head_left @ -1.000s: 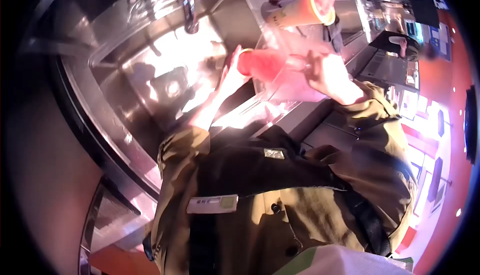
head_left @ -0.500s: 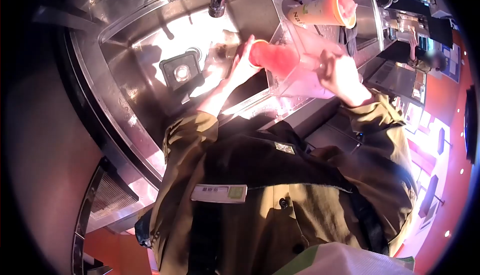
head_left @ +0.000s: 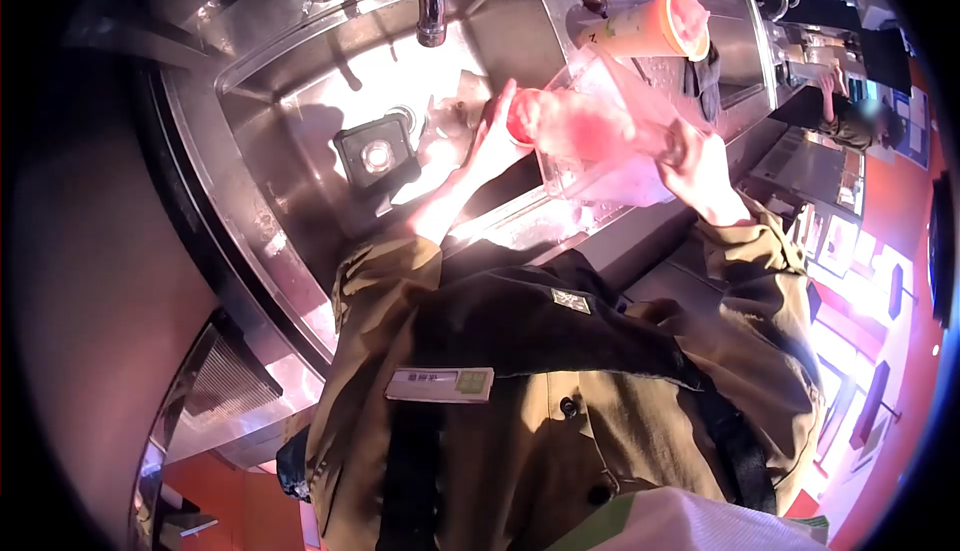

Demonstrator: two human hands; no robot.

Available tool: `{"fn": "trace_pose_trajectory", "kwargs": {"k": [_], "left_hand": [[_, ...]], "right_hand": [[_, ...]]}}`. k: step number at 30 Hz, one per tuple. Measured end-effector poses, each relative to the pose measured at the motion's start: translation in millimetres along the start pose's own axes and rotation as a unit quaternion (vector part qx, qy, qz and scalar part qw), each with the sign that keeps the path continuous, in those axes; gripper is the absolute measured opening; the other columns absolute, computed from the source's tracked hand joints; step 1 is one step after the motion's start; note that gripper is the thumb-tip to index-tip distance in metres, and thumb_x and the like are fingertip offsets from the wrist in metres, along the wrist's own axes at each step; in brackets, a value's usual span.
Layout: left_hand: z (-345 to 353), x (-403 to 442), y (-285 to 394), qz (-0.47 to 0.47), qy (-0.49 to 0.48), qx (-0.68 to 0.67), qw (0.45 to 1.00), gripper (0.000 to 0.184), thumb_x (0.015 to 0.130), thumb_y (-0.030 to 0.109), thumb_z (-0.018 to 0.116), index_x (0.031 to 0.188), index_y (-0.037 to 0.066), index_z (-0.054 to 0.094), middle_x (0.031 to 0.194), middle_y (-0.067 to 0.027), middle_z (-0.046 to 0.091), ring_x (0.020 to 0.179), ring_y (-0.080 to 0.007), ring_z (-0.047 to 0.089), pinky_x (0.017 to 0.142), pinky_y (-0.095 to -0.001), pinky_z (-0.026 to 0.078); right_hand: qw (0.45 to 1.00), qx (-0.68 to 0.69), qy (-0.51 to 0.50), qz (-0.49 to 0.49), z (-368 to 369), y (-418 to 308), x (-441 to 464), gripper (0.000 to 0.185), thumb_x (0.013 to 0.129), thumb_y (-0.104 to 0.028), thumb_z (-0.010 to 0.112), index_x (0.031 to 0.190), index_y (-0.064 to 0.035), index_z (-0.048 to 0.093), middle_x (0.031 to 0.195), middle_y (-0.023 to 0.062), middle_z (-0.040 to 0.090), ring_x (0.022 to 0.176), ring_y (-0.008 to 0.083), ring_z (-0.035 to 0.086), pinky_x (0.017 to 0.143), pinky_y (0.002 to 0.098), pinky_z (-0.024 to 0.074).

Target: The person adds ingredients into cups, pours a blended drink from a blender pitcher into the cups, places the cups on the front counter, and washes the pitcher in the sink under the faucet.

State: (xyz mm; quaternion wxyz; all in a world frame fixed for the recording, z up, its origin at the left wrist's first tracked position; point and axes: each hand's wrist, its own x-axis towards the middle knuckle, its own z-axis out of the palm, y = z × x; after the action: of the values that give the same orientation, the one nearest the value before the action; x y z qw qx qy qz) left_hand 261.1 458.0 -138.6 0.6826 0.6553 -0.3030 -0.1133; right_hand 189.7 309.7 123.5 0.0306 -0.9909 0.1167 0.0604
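My left hand (head_left: 488,148) is closed around a cup (head_left: 514,129) over the near right side of the sink, its mouth turned to the right. Pink slush (head_left: 585,133) fills the cup's mouth and continues into a clear plastic pitcher (head_left: 625,176). The pitcher lies tilted on its side, with its open end against the cup. My right hand (head_left: 700,169) grips the pitcher at its right side; the handle is mostly hidden by the fingers. Just beyond the pitcher stands a second tall cup (head_left: 640,33), topped with pink slush.
The steel sink (head_left: 250,101) has a faucet (head_left: 430,11) above it and a dark square drain piece (head_left: 375,154) inside. A dark spoon-like object (head_left: 594,1) and a grey cloth (head_left: 703,81) lie by the second cup. Another person (head_left: 850,121) stands far right.
The pitcher and my right hand have shifted slightly right, and the pink slush now stretches further back into the pitcher. My left hand still holds the cup; the view has shifted slightly.
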Motion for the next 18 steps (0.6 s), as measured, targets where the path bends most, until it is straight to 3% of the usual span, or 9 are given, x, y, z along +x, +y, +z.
{"fn": "trace_pose_trajectory", "kwargs": {"k": [3, 5, 6, 7, 12, 15, 16, 18], "left_hand": [[4, 0, 16, 0.007, -0.004, 0.008, 1.0, 0.101, 0.055, 0.008, 0.076, 0.132, 0.007, 0.012, 0.119, -0.0202, 0.038, 0.108, -0.0321, 0.042, 0.09, -0.0385, 0.038], [6, 0, 29, 0.012, -0.008, 0.012, 1.0, 0.103, 0.055, 0.01, 0.077, 0.132, 0.006, 0.009, 0.12, -0.0203, 0.037, 0.109, -0.0315, 0.041, 0.091, -0.0381, 0.037], [7, 2, 39, 0.015, -0.011, 0.015, 1.0, 0.105, 0.054, 0.01, 0.077, 0.132, 0.006, 0.007, 0.12, -0.0204, 0.036, 0.11, -0.0312, 0.04, 0.091, -0.0379, 0.036], [10, 4, 50, 0.017, -0.014, 0.015, 1.0, 0.106, 0.054, 0.011, 0.077, 0.132, 0.005, 0.005, 0.121, -0.0205, 0.036, 0.111, -0.0309, 0.04, 0.092, -0.0377, 0.036], [31, 16, 111, 0.047, -0.041, 0.003, 0.998, 0.113, 0.053, 0.014, 0.078, 0.131, 0.003, -0.003, 0.123, -0.0208, 0.033, 0.114, -0.0295, 0.037, 0.095, -0.0367, 0.033], [59, 34, 148, 0.042, -0.061, -0.003, 0.997, 0.118, 0.052, 0.016, 0.079, 0.131, 0.002, -0.007, 0.124, -0.021, 0.031, 0.116, -0.0286, 0.036, 0.096, -0.0361, 0.032], [75, 44, 155, -0.001, -0.068, 0.015, 0.998, 0.12, 0.051, 0.017, 0.08, 0.131, 0.003, -0.009, 0.125, -0.0219, 0.028, 0.115, -0.0292, 0.036, 0.096, -0.0367, 0.033], [101, 56, 156, 0.022, -0.062, 0.006, 0.998, 0.121, 0.051, 0.018, 0.08, 0.131, 0.004, -0.01, 0.124, -0.022, 0.029, 0.113, -0.0296, 0.037, 0.096, -0.0377, 0.033]], "right_hand": [[0.995, 0.06, 0.075, -0.027, -11, 30, -37, 0.02, 0.057, -0.01, 0.06, 0.072, -0.0023, 0.05, 0.054, 0.0119, 0.049, 0.05, 0.0314, 0.053, 0.048, 0.0319, 0.0434], [0.985, 0.126, 0.119, -0.009, -9, 44, -61, 0.019, 0.058, -0.009, 0.061, 0.074, -0.0008, 0.054, 0.053, 0.0107, 0.047, 0.046, 0.024, 0.051, 0.047, 0.0281, 0.0407], [0.976, 0.164, 0.141, 0.022, -18, 43, -73, 0.019, 0.061, -0.008, 0.061, 0.077, 0.0014, 0.057, 0.051, 0.0083, 0.047, 0.045, 0.0146, 0.047, 0.047, 0.0265, 0.039], [0.954, 0.238, 0.182, 0.0, -19, 52, -87, 0.019, 0.062, -0.007, 0.06, 0.079, 0.0027, 0.057, 0.054, 0.0051, 0.05, 0.046, 0.011, 0.044, 0.047, 0.0252, 0.0377], [0.816, 0.486, 0.29, 0.118, -4, 99, -163, 0.023, 0.064, -0.007, 0.063, 0.084, 0.0035, 0.057, 0.073, 0.002, 0.055, 0.058, 0.0073, 0.047, 0.052, 0.0199, 0.0374], [0.766, 0.521, 0.32, 0.199, -2, 122, -205, 0.028, 0.063, -0.005, 0.064, 0.089, 0.0043, 0.056, 0.078, 0.0024, 0.056, 0.064, 0.0053, 0.048, 0.054, 0.0194, 0.0385], [0.76, 0.502, 0.378, 0.168, 1, 129, -211, 0.031, 0.063, -0.002, 0.064, 0.092, 0.0046, 0.056, 0.079, 0.003, 0.057, 0.064, 0.0056, 0.048, 0.056, 0.0189, 0.0396], [0.743, 0.502, 0.383, 0.22, -1, 136, -227, 0.032, 0.063, 0.0, 0.063, 0.094, 0.0048, 0.056, 0.081, 0.0031, 0.057, 0.067, 0.0066, 0.05, 0.06, 0.019, 0.0404]]}}
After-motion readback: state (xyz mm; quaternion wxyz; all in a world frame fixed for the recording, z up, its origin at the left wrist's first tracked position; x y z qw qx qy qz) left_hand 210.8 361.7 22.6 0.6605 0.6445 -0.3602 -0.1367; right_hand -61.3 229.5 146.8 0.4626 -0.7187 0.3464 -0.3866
